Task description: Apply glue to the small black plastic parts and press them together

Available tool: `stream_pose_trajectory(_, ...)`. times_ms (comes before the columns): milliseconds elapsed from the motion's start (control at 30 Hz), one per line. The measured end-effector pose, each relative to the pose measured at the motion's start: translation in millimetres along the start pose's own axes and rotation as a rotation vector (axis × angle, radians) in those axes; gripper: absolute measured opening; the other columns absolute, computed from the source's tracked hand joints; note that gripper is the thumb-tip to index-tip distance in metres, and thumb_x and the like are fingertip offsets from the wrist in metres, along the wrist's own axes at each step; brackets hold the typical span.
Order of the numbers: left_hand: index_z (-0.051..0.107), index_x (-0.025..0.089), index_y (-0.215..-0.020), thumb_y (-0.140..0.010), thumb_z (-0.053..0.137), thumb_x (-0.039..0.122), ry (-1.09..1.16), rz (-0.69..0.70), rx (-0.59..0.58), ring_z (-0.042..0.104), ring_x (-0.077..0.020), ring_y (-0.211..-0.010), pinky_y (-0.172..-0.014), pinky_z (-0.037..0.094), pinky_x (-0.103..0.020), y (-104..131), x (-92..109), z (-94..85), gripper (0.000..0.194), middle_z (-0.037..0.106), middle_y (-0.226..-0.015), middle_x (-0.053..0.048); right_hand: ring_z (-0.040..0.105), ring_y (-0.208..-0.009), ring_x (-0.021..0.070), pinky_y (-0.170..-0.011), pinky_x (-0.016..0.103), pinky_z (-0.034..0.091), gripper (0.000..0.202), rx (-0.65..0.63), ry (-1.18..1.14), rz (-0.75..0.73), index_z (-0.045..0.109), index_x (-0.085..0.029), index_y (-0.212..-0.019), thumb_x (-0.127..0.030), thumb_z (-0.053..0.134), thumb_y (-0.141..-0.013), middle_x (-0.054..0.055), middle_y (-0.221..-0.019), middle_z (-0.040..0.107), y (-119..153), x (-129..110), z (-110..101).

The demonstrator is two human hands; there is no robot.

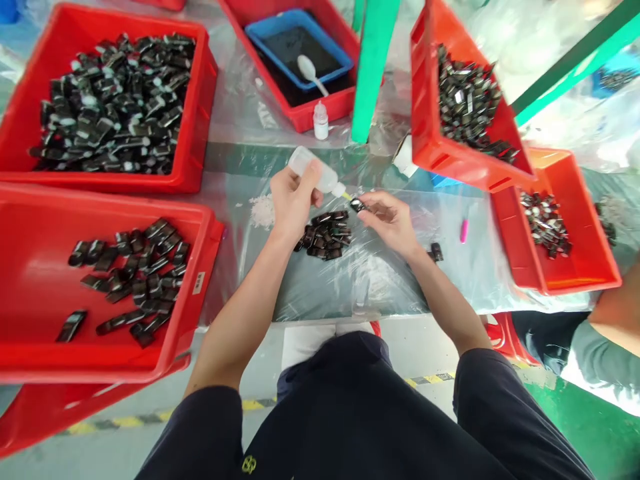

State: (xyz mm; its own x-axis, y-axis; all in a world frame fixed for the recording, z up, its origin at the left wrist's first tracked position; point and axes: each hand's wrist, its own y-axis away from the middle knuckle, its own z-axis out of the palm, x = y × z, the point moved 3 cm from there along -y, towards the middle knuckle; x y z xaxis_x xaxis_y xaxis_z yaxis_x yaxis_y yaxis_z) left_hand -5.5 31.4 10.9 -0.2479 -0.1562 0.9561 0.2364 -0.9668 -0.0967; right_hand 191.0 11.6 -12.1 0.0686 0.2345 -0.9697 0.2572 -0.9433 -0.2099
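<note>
My left hand (pixel 296 200) is closed around a translucent squeeze bottle (pixel 324 176), tilted with its yellow tip pointing down to the right. That tip meets, or nearly meets, a small shiny black plastic part (pixel 357 205); I cannot tell if they touch. The part is pinched between the fingers of my right hand (pixel 387 220). A heap of similar black parts (pixel 326 236) lies on the plastic-covered table (pixel 360 283) just below both hands. To the left of my left hand is a patch of white granules (pixel 263 211).
Red bins of black parts stand on the left (pixel 193 133), lower left (pixel 200 220) and right (pixel 425 133). A blue tray (pixel 260 30) with a white spoon (pixel 307 68) sits behind a small dropper bottle (pixel 321 121). A green post (pixel 373 73) rises ahead. Another person's arm (pixel 620 307) is at right.
</note>
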Motion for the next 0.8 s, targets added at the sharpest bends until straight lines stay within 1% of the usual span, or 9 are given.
stream_pose_trajectory(100, 0.056, 0.021, -0.053, -0.067, 0.084, 0.065, 0.009, -0.049, 0.040, 0.040, -0.0091, -0.041, -0.042, 0.028, -0.026, 3, 5, 1.6, 0.055, 0.045, -0.047, 0.003, 0.063, -0.082, 0.0152, -0.069, 0.027, 0.051, 0.044, 0.012, -0.002, 0.016, 0.074, -0.020, -0.104, -0.055, 0.081, -0.079, 0.004, -0.097, 0.072, -1, -2, 2)
stream_pose_trajectory(200, 0.061, 0.023, -0.051, -0.066, 0.083, 0.060, 0.027, -0.097, 0.072, 0.041, -0.0115, -0.041, -0.042, 0.029, -0.027, 3, 8, 3.5, 0.046, 0.048, -0.045, 0.002, 0.060, -0.075, 0.0137, -0.063, 0.026, 0.047, 0.040, 0.017, 0.011, 0.042, 0.074, -0.020, -0.101, -0.054, 0.079, -0.080, 0.004, -0.100, 0.074, -3, -1, 1)
stream_pose_trajectory(300, 0.061, 0.027, -0.049, -0.069, 0.077, 0.053, 0.058, -0.125, 0.095, 0.041, -0.0150, -0.043, -0.043, 0.026, -0.029, 2, 10, 4.3, 0.037, 0.051, -0.045, 0.002, 0.061, -0.077, 0.0139, -0.063, 0.026, 0.046, 0.040, 0.059, 0.020, 0.050, 0.075, -0.020, -0.098, -0.055, 0.079, -0.079, 0.005, -0.104, 0.075, -6, 1, -3)
stream_pose_trajectory(433, 0.064, 0.027, -0.054, -0.066, 0.079, 0.045, 0.174, -0.187, 0.159, 0.041, -0.0125, -0.045, -0.046, 0.030, -0.028, 0, 11, 1.5, 0.027, 0.055, -0.048, 0.004, 0.059, -0.075, 0.0128, -0.066, 0.026, 0.047, 0.041, 0.097, 0.062, 0.010, 0.074, -0.018, -0.099, -0.054, 0.077, -0.080, 0.004, -0.101, 0.075, -9, 4, -10)
stream_pose_trajectory(500, 0.064, 0.024, -0.058, -0.060, 0.086, 0.044, 0.267, -0.236, 0.178, 0.042, -0.0092, -0.046, -0.045, 0.030, -0.025, -1, 11, 0.0, 0.029, 0.055, -0.051, 0.005, 0.059, -0.073, 0.0129, -0.068, 0.026, 0.047, 0.040, 0.100, 0.122, -0.003, 0.074, -0.018, -0.102, -0.054, 0.074, -0.083, 0.004, -0.098, 0.075, -8, 6, -14)
stream_pose_trajectory(567, 0.061, 0.021, -0.060, -0.056, 0.091, 0.046, 0.330, -0.276, 0.180, 0.041, -0.0069, -0.045, -0.043, 0.028, -0.023, -2, 9, -1.4, 0.039, 0.052, -0.050, 0.005, 0.059, -0.072, 0.0140, -0.070, 0.028, 0.048, 0.039, 0.106, 0.231, -0.007, 0.074, -0.019, -0.105, -0.053, 0.072, -0.085, 0.004, -0.097, 0.076, -7, 10, -18)
stream_pose_trajectory(600, 0.058, 0.020, -0.061, -0.058, 0.090, 0.050, 0.338, -0.283, 0.186, 0.040, -0.0065, -0.043, -0.042, 0.027, -0.023, -3, 7, -2.6, 0.044, 0.050, -0.050, 0.005, 0.060, -0.072, 0.0146, -0.072, 0.029, 0.048, 0.037, 0.136, 0.298, -0.022, 0.074, -0.019, -0.104, -0.051, 0.072, -0.086, 0.004, -0.097, 0.076, -7, 11, -21)
stream_pose_trajectory(667, 0.056, 0.019, -0.063, -0.066, 0.088, 0.055, 0.353, -0.304, 0.191, 0.041, -0.0055, -0.041, -0.041, 0.030, -0.022, -5, 2, -5.5, 0.048, 0.049, -0.050, 0.005, 0.063, -0.077, 0.0177, -0.077, 0.031, 0.049, 0.030, 0.143, 0.442, -0.036, 0.074, -0.021, -0.106, -0.046, 0.070, -0.089, 0.005, -0.099, 0.077, -7, 16, -24)
stream_pose_trajectory(800, 0.056, 0.018, -0.067, -0.077, 0.082, 0.055, 0.354, -0.307, 0.156, 0.042, -0.0055, -0.040, -0.039, 0.030, -0.021, -9, -6, -9.7, 0.046, 0.049, -0.050, 0.005, 0.067, -0.085, 0.0230, -0.083, 0.035, 0.052, 0.022, 0.115, 0.642, -0.055, 0.075, -0.023, -0.106, -0.038, 0.069, -0.091, 0.006, -0.099, 0.078, -10, 20, -24)
